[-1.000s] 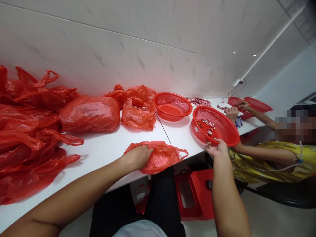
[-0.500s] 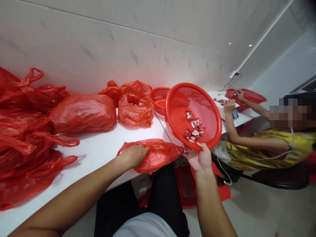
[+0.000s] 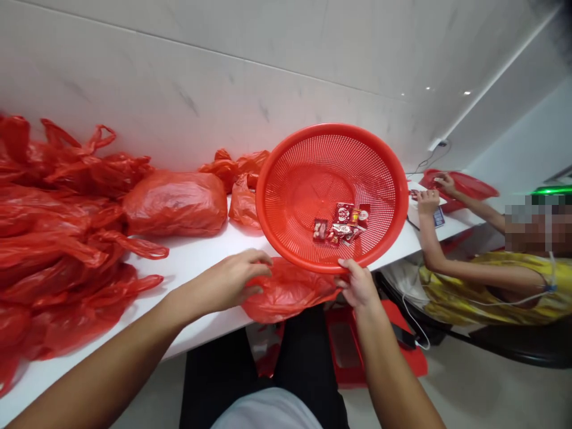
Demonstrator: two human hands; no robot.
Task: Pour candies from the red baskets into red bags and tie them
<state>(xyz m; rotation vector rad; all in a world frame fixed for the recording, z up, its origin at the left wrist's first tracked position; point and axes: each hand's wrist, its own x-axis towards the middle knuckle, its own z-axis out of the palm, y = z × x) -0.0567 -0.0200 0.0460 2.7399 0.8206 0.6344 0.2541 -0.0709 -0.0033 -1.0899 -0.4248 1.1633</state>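
Observation:
My right hand (image 3: 357,285) grips the near rim of a red plastic mesh basket (image 3: 304,164), thumb over the edge. The basket is tilted towards me. Several small red wrapped packets (image 3: 343,225) lie low on its right side. Under the basket, at the table's front edge, spreads a thin red plastic bag (image 3: 288,295). Its right end reaches my right hand; whether those fingers also pinch it I cannot tell. My left hand (image 3: 235,277) is open beside the bag's left end, fingers apart and slightly curled, with nothing in them.
Red plastic bags (image 3: 58,226) are heaped on the white table (image 3: 199,253) at the left. A filled red bag (image 3: 176,202) stands along the wall. To the right a co-worker's hands (image 3: 429,201) handle small packets near another red basket (image 3: 473,185). Red containers (image 3: 342,339) are below the table.
The basket has moved left and towards me, now over the bag, and its packets have shifted. My left hand has let go of the bag and opened.

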